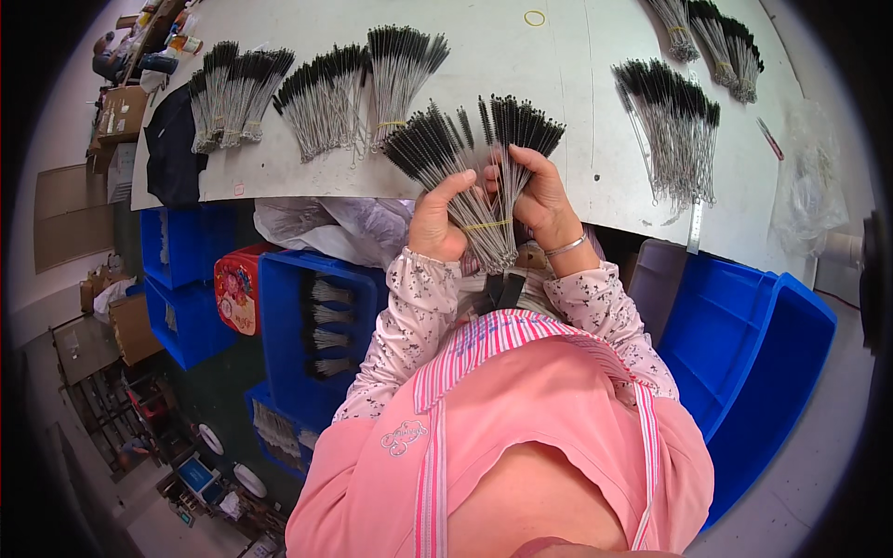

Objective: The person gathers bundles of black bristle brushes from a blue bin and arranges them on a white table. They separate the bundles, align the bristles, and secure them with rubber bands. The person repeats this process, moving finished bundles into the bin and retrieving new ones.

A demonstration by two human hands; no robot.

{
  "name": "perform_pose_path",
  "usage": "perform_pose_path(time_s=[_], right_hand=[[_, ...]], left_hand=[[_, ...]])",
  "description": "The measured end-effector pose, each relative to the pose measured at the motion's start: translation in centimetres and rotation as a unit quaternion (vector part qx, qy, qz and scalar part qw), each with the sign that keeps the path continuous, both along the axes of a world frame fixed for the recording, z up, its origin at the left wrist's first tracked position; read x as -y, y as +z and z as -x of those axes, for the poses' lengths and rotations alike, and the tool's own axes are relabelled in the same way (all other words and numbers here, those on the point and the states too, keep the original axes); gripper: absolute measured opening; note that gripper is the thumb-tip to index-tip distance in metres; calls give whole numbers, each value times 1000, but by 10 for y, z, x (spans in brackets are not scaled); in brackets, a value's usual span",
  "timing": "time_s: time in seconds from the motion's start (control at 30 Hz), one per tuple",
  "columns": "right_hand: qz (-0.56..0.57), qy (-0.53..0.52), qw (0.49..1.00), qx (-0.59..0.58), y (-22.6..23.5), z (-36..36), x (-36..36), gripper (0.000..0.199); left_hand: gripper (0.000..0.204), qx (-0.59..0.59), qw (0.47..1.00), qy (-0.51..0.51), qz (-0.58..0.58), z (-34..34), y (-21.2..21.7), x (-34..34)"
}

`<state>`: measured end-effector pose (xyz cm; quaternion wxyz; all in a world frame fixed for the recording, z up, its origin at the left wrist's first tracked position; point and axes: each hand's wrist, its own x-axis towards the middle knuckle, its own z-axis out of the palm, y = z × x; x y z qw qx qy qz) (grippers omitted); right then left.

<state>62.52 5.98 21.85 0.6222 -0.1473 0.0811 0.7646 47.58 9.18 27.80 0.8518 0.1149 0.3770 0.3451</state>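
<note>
Between my two hands is a bundle of thin wire brushes point(479, 195) with black bristle tips, fanned into two halves at the top. A yellow rubber band point(487, 225) goes round its wire handles near the lower end. My left hand point(441, 219) is closed round the left half, thumb on top. Round the right half, my right hand point(538, 191) is closed, its thumb and fingers among the brushes just below the bristles. The bundle is held above the near edge of the white table point(539, 65), bristles pointing away from me.
More brush bundles point(321, 102) lie at the table's left, and a loose pile point(674, 130) at its right. A yellow rubber band point(534, 18), a red-handled tool point(770, 139) and a steel ruler point(696, 226) are on the table. Blue bins point(744, 344) stand on both sides of me.
</note>
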Motion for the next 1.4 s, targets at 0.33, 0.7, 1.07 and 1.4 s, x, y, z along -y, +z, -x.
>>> perform_pose_path(time_s=[0.33,0.7,1.07,1.4], right_hand=[[-31,-72,997,-16,1,2,-1,17],[-86,-44,995,-37,-16,-6,0,20],[-59,-64,995,-49,-14,-3,0,22],[-72,-88,986,-118,-14,-6,-2,24]], left_hand=[[34,-56,988,39,-140,-7,1,1],[47,-69,987,78,-122,-21,2,9],[41,-80,979,75,-169,-20,0,7],[36,22,987,34,-156,-13,7,1]])
